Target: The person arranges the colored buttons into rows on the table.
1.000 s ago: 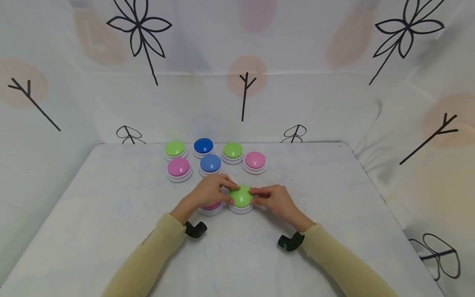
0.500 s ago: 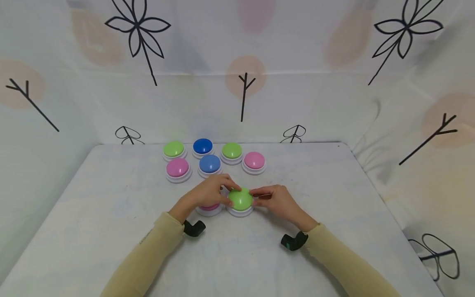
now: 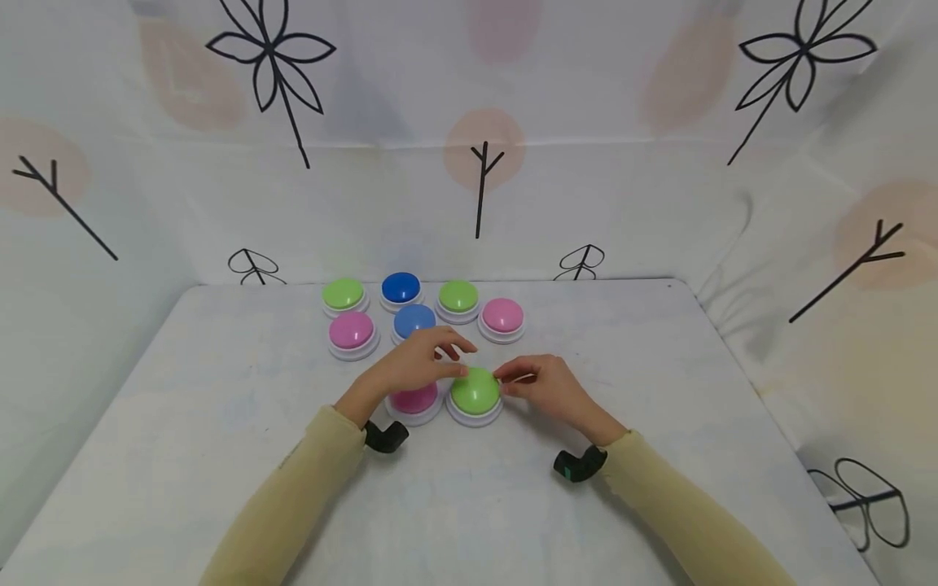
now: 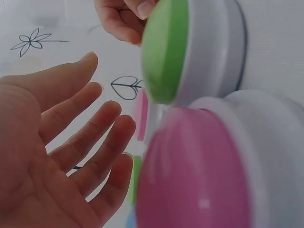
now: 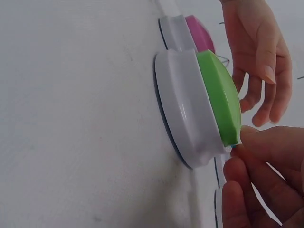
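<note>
While the round green button (image 3: 475, 392) points up, left fingers (image 4: 107, 147) parted, empty; right fingers (image 5: 263, 178) bent, touching it

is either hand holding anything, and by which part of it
The left hand holds nothing. The right hand has thumb and fingertips at the dome edge of the near green button; whether they grip it cannot be told.

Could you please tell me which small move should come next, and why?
Probably the right hand should let go of the front green button. Its fingertips are at the button's edge, while the button appears to rest flat on the table beside the front pink button. The left hand is open and holds nothing.
</note>
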`<state>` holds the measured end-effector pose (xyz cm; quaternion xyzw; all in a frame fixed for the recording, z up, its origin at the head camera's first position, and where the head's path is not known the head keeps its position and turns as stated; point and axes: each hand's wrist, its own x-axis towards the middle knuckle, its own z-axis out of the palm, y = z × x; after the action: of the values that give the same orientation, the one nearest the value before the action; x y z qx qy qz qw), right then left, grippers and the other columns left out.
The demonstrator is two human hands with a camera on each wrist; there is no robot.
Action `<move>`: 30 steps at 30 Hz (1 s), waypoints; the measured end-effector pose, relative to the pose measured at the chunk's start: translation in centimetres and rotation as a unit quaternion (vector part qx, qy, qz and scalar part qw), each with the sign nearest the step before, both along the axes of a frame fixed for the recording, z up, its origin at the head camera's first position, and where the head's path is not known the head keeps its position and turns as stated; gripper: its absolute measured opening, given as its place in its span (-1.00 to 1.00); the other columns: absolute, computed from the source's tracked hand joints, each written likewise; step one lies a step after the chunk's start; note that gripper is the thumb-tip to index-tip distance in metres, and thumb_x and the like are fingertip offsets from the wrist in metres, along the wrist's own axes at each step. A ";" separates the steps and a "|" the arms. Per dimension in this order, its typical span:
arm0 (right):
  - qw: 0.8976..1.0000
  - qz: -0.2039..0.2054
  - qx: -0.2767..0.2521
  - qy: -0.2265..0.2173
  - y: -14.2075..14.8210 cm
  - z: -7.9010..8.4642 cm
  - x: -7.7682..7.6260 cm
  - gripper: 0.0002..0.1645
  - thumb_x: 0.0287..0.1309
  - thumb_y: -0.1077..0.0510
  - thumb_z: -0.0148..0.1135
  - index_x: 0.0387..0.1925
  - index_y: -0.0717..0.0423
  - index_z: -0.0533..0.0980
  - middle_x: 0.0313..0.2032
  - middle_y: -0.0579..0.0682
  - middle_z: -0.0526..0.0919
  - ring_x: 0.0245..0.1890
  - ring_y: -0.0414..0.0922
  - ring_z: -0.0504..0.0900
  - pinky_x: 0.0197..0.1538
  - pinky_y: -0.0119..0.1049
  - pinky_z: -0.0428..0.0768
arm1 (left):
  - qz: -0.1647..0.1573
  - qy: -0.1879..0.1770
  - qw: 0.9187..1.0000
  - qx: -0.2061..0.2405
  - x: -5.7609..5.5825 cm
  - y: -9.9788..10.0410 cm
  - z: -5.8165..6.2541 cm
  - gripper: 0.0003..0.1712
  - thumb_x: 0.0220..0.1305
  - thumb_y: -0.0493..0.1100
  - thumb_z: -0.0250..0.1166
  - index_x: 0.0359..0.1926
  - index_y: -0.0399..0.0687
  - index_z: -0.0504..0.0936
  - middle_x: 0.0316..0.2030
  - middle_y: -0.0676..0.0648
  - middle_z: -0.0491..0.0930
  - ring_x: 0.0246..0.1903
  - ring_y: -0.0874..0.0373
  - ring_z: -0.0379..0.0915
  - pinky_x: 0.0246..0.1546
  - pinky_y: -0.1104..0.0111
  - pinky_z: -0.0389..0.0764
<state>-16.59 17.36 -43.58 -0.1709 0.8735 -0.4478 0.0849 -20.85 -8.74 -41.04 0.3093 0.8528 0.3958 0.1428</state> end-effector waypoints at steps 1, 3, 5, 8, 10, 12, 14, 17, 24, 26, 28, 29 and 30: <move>1.000 -0.004 -0.002 0.001 0.0 0.0 -0.1 -0.75 0.19 0.22 0.39 -0.07 0.01 0.71 -0.16 -0.14 0.73 -0.09 -0.12 0.66 0.04 -0.16 0.65 | 0.000 0.002 1.000 0.001 -0.2 0.1 0.2 -0.55 0.31 -0.03 0.36 0.18 -0.04 0.61 0.09 -0.08 0.59 0.03 0.09 0.49 0.04 0.16 0.57; 1.000 -0.014 -0.009 0.004 0.1 -0.1 -0.5 -0.76 0.18 0.22 0.40 -0.09 0.02 0.71 -0.18 -0.13 0.74 -0.12 -0.13 0.67 0.03 -0.16 0.65 | 0.001 0.006 1.000 -0.001 -0.6 0.4 0.6 -0.55 0.31 -0.03 0.36 0.18 -0.04 0.60 0.10 -0.09 0.59 0.03 0.09 0.49 0.06 0.16 0.56; 0.999 -0.028 -0.017 0.010 0.1 -0.1 -0.8 -0.77 0.17 0.23 0.40 -0.11 0.05 0.71 -0.20 -0.11 0.74 -0.13 -0.12 0.68 0.03 -0.16 0.65 | 0.003 0.006 1.000 -0.004 -1.0 0.8 1.1 -0.56 0.31 -0.03 0.36 0.18 -0.01 0.60 0.10 -0.09 0.59 0.04 0.09 0.49 0.10 0.17 0.54; 0.998 -0.060 -0.031 0.021 0.2 -0.1 -1.5 -0.79 0.16 0.24 0.40 -0.13 0.10 0.69 -0.21 -0.07 0.74 -0.15 -0.09 0.68 0.02 -0.15 0.65 | 0.011 0.005 1.000 -0.010 -1.7 1.2 1.7 -0.57 0.30 -0.02 0.37 0.16 0.03 0.61 0.09 -0.09 0.59 0.05 0.07 0.49 0.10 0.18 0.54; 0.995 -0.084 -0.040 0.027 0.2 0.1 -2.0 -0.79 0.16 0.24 0.41 -0.13 0.13 0.67 -0.21 -0.03 0.74 -0.14 -0.06 0.68 0.02 -0.14 0.64 | 0.011 0.003 1.000 -0.010 -2.3 1.5 1.9 -0.57 0.29 -0.02 0.38 0.16 0.04 0.61 0.09 -0.10 0.59 0.06 0.03 0.48 0.09 0.19 0.55; 0.993 -0.107 -0.049 0.031 0.3 0.2 -2.6 -0.77 0.16 0.25 0.41 -0.12 0.15 0.65 -0.19 0.02 0.72 -0.13 -0.04 0.66 0.04 -0.14 0.64 | 0.009 0.005 1.000 -0.008 -3.0 1.8 2.0 -0.56 0.29 -0.03 0.39 0.16 0.02 0.62 0.09 -0.11 0.59 0.07 0.02 0.49 0.06 0.21 0.56; 0.990 -0.123 -0.057 0.032 0.4 0.3 -3.2 -0.73 0.16 0.26 0.40 -0.08 0.18 0.63 -0.15 0.06 0.70 -0.10 -0.03 0.65 0.06 -0.14 0.63 | 0.006 0.007 1.000 -0.007 -3.8 2.0 2.0 -0.56 0.28 -0.03 0.40 0.16 0.01 0.62 0.08 -0.10 0.59 0.06 0.03 0.49 0.04 0.24 0.58; 0.988 -0.139 -0.065 0.031 0.6 0.2 -4.1 -0.67 0.18 0.27 0.38 -0.01 0.19 0.59 -0.08 0.09 0.68 -0.03 -0.01 0.60 0.11 -0.14 0.60 | 0.005 0.004 1.000 -0.009 -4.9 2.4 2.2 -0.57 0.29 -0.05 0.39 0.15 -0.03 0.63 0.08 -0.08 0.59 0.04 0.07 0.50 0.02 0.27 0.58; 0.981 -0.183 -0.061 0.016 1.2 -0.2 -5.8 -0.51 0.21 0.18 0.36 0.17 0.17 0.51 0.11 0.11 0.60 0.13 0.05 0.54 0.15 -0.07 0.57 | 0.021 -0.024 0.998 -0.051 -7.2 3.7 2.5 -0.55 0.32 -0.06 0.34 0.20 -0.01 0.60 0.17 -0.09 0.55 0.11 0.05 0.46 0.10 0.19 0.54; 0.980 -0.190 -0.056 0.012 1.2 -0.4 -6.2 -0.45 0.22 0.15 0.36 0.23 0.16 0.49 0.16 0.12 0.57 0.15 0.08 0.53 0.15 -0.05 0.57 | 0.028 -0.038 0.997 -0.062 -7.9 4.0 2.4 -0.53 0.33 -0.04 0.33 0.23 0.00 0.58 0.21 -0.12 0.52 0.16 0.02 0.43 0.11 0.15 0.54; 0.979 -0.194 -0.054 0.012 1.1 -0.6 -6.6 -0.41 0.21 0.15 0.36 0.26 0.16 0.47 0.19 0.13 0.55 0.16 0.10 0.53 0.16 -0.04 0.56 | 0.029 -0.045 0.996 -0.068 -8.7 4.2 2.1 -0.54 0.35 -0.04 0.31 0.24 0.01 0.57 0.23 -0.13 0.51 0.18 0.00 0.42 0.12 0.15 0.55; 0.980 -0.193 -0.053 0.013 1.1 -0.6 -6.8 -0.39 0.21 0.15 0.36 0.27 0.16 0.46 0.21 0.14 0.54 0.17 0.11 0.53 0.16 -0.03 0.56 | 0.026 -0.047 0.996 -0.071 -9.1 4.2 1.8 -0.53 0.36 -0.04 0.31 0.24 0.01 0.57 0.24 -0.12 0.51 0.19 0.00 0.42 0.13 0.16 0.54; 0.980 -0.193 -0.050 0.012 1.1 -0.7 -6.9 -0.38 0.20 0.15 0.36 0.28 0.16 0.46 0.22 0.14 0.53 0.17 0.12 0.54 0.17 -0.04 0.56 | 0.022 -0.048 0.996 -0.072 -9.4 4.3 1.7 -0.53 0.36 -0.05 0.30 0.25 0.00 0.56 0.23 -0.12 0.51 0.19 0.00 0.42 0.13 0.16 0.54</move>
<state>-23.50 18.42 -44.25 -0.0083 0.8673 -0.4972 -0.0225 -30.24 -4.42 -39.35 0.2602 0.8778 0.3511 0.1963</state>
